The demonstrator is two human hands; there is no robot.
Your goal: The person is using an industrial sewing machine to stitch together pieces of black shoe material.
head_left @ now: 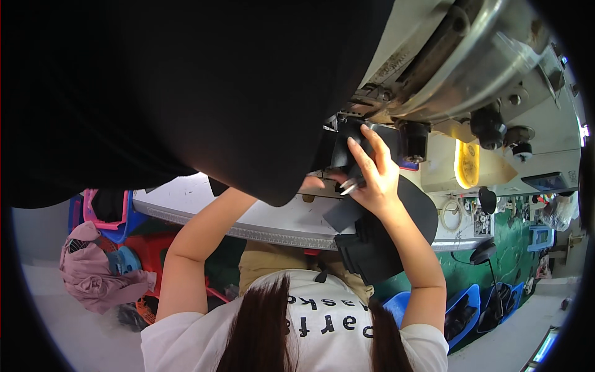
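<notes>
Workshop surroundings fill the view: I see a white sewing table (186, 208) across the middle, a green floor (514, 248) at right, and blue bins (462, 313) of dark pieces at lower right. A large black mass (186, 80), out of focus, blocks the upper left. An industrial sewing machine (471, 68) occupies the upper right, with a lit yellow lamp panel (466, 164) just beneath it.

I note the right hand (372, 177) raised at the machine's needle area, fingers extended and laid flat against a black fabric piece (347, 149). Small metal snips (350, 185) are tucked in its palm, held by the lower fingers. The fabric piece sits directly under the machine head, touching the right hand.

I see the left hand (313, 183) just left of the right hand, at the table edge, mostly hidden behind the black mass; I cannot tell its grip.

A stack of black cut pieces (372, 248) hangs over the near table edge below the right forearm. Pink cloth (93, 279) lies at far left beside red (149, 248) and blue crates (121, 232).
</notes>
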